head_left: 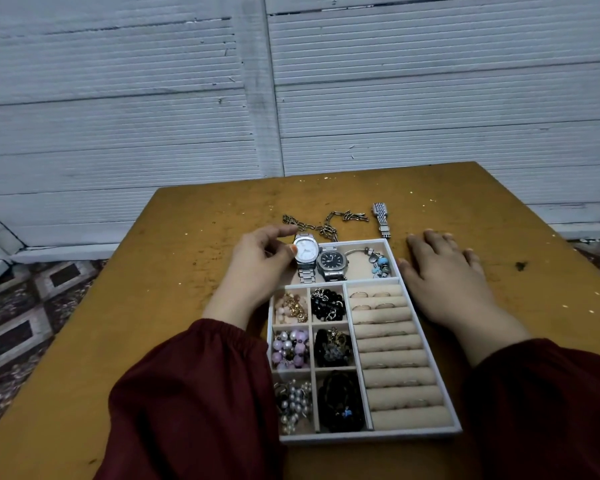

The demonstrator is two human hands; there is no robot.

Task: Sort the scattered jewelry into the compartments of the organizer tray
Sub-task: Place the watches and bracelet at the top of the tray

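Left hand pinching white-dial watch, strap lengthwise front-to-back

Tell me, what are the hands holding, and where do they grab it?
The left hand pinches the white-faced watch by the rim of its case. The right hand lies flat on the table, holding nothing.

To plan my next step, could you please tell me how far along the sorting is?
Done: the tray's small compartments hold beads, its rolls rings, its top compartment a dark-dial watch and charm bracelet. In hand: the left hand pinches a white-dial watch there. Left: chain and silver watch on the table.
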